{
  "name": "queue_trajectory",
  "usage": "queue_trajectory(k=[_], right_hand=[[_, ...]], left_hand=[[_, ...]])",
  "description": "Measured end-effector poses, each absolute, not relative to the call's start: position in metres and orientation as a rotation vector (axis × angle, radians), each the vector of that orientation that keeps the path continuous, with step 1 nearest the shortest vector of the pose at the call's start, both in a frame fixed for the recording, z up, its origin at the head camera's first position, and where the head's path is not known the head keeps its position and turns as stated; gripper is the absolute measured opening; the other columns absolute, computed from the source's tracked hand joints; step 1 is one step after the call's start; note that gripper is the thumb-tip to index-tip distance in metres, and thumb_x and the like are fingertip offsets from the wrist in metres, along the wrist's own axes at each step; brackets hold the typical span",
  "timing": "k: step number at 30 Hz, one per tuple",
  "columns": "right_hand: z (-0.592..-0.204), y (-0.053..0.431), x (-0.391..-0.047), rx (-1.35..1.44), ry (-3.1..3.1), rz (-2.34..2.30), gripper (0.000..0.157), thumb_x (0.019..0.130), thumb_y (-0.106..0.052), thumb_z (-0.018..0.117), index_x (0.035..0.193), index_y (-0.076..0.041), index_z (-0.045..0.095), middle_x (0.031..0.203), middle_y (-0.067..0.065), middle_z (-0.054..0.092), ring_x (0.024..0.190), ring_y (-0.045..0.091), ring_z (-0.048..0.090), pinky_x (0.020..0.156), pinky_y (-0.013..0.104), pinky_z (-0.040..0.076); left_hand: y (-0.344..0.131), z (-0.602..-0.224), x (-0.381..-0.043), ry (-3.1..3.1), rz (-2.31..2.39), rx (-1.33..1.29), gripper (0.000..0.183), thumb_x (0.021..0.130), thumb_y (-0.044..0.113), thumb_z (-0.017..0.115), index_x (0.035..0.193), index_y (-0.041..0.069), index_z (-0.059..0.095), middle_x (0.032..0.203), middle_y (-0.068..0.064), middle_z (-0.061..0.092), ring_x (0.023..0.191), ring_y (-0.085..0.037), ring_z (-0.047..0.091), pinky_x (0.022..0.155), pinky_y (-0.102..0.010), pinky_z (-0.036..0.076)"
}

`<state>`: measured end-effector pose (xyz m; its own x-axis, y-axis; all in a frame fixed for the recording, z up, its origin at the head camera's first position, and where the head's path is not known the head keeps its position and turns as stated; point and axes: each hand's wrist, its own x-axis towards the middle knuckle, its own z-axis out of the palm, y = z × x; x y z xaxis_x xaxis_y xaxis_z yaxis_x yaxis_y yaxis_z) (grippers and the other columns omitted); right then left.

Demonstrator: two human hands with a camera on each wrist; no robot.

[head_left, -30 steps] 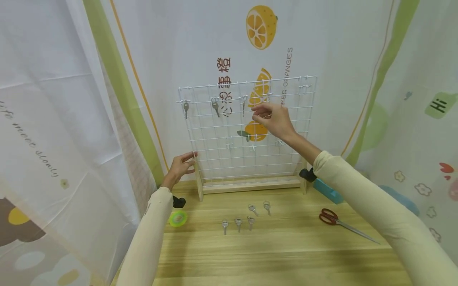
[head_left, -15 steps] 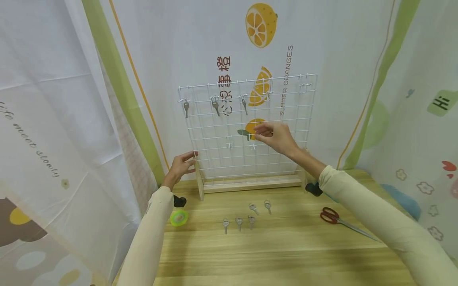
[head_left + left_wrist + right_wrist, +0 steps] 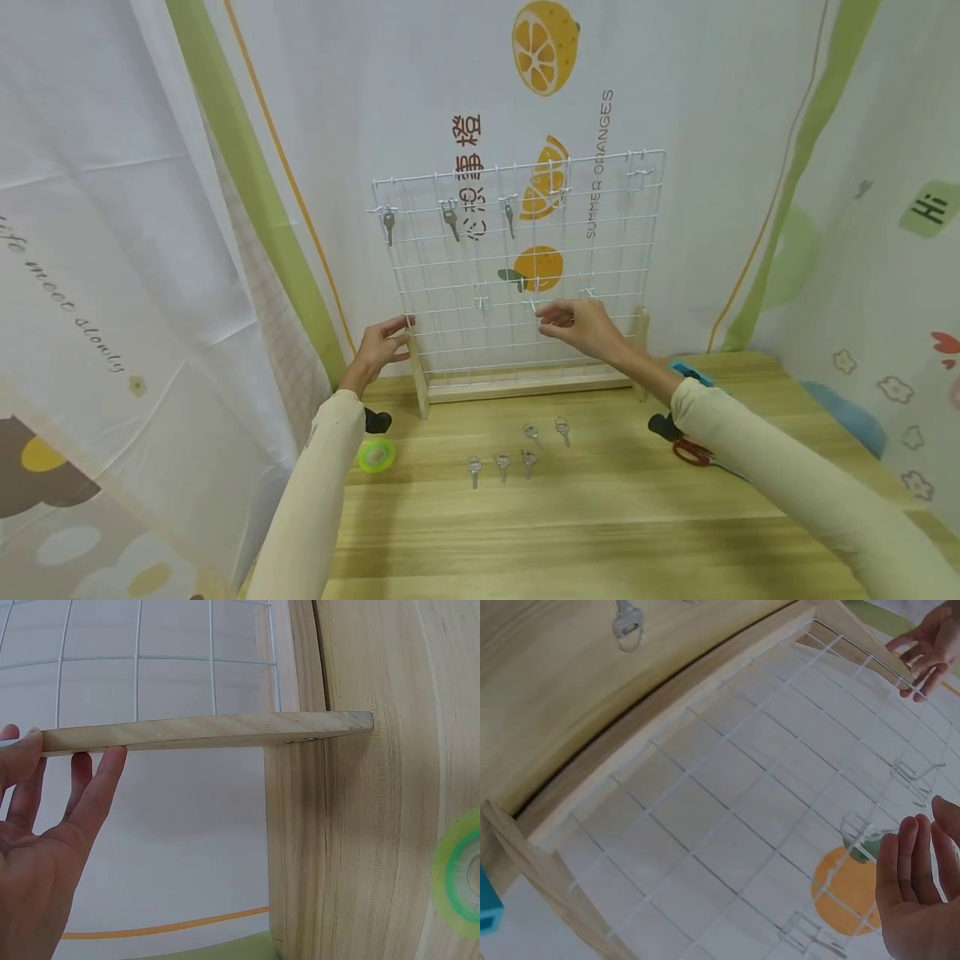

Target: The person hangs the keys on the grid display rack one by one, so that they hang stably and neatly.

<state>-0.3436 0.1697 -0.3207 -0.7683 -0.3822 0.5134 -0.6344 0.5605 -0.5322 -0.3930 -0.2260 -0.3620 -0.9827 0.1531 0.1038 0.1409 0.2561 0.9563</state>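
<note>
- A white wire grid (image 3: 585,160) in a wooden stand stands upright at the center of the frame, its far side backed by a curtain.
- At center left, a person's left hand (image 3: 382,348) keeps a grasping grip on the stand's side post (image 3: 210,729), thumb and fingers at its upper end.
- Right of center, the right hand (image 3: 581,325) is just beside a small lower-row hook (image 3: 534,307); its grip is loose, with nothing visible in it. Whether fingertips touch the hook cannot be told.
- Three hanging keys (image 3: 450,223) line the grid's upper left; five loose keys (image 3: 503,468) lie on the desk (image 3: 600,542), lower center.
- The grid looks light and stiff, likely to shift if nudged; the wooden post seems its surest hold.
- The hook appears thin and apt to slide, best pinched at its stem. The keys look hard, light and slick, easiest taken by their rings.
</note>
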Motion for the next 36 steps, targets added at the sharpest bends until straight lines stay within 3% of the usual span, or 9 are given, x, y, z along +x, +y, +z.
queue_trajectory(k=[14,29,36], right_hand=[[-0.377,0.173,-0.344,0.922,-2.527,1.007,0.018,0.09,-0.005,0.082,0.107,0.0,0.078,0.094,0.01,0.078,0.08,0.021,0.074,0.072,0.031,0.064],[-0.434,0.166,-0.345,1.005,-2.543,1.092,0.016,0.089,0.002,0.08,0.103,0.007,0.075,0.092,0.014,0.076,0.08,0.025,0.074,0.072,0.028,0.065],[-0.449,0.164,-0.342,1.044,-2.639,1.046,0.017,0.09,0.0,0.079,0.105,0.008,0.075,0.092,0.014,0.077,0.081,0.025,0.075,0.071,0.027,0.065]], left_hand=[[-0.227,-0.36,-0.395,2.503,1.892,0.269,0.045,0.109,0.001,0.051,0.154,0.003,0.049,0.166,-0.014,0.036,0.15,-0.038,0.036,0.106,-0.049,0.054],[-0.226,-0.36,-0.393,2.475,1.906,0.253,0.045,0.109,0.002,0.051,0.154,0.002,0.049,0.165,-0.013,0.036,0.15,-0.036,0.036,0.108,-0.052,0.052],[-0.222,-0.344,-0.381,2.418,1.917,0.247,0.046,0.108,-0.002,0.05,0.154,-0.003,0.046,0.165,-0.017,0.033,0.151,-0.038,0.033,0.11,-0.055,0.049]])
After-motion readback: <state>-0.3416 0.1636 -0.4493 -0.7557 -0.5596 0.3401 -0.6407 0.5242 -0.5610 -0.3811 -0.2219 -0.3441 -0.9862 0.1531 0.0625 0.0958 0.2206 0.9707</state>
